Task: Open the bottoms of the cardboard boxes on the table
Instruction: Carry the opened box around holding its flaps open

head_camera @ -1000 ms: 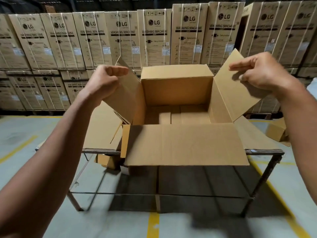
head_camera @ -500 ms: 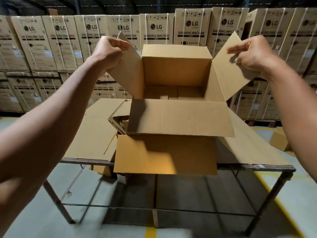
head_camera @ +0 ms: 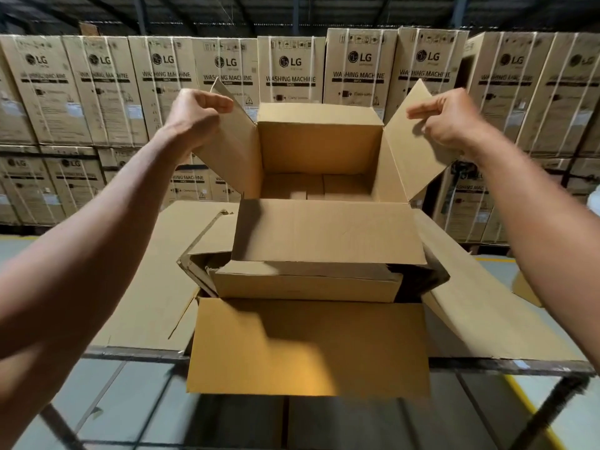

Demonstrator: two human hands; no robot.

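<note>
I hold a brown cardboard box [head_camera: 319, 147] in the air above the table, its open side tilted toward me. My left hand [head_camera: 194, 115] pinches the box's left flap [head_camera: 230, 151]. My right hand [head_camera: 444, 118] pinches the right flap [head_camera: 409, 147]. The near flap [head_camera: 328, 232] hangs toward me. Under the held box, a second, larger open box [head_camera: 305, 284] sits on the table, and its front flap [head_camera: 308, 345] droops over the table's near edge.
The metal-framed table [head_camera: 487, 363] is covered with flat cardboard sheets [head_camera: 152, 280]. Stacks of large washing-machine cartons [head_camera: 162, 89] line the back wall. A small box [head_camera: 526, 290] lies on the floor at right. Yellow lines mark the concrete floor.
Both hands have lifted the box by its side flaps, up off the table and out of the larger box, which now shows beneath it.
</note>
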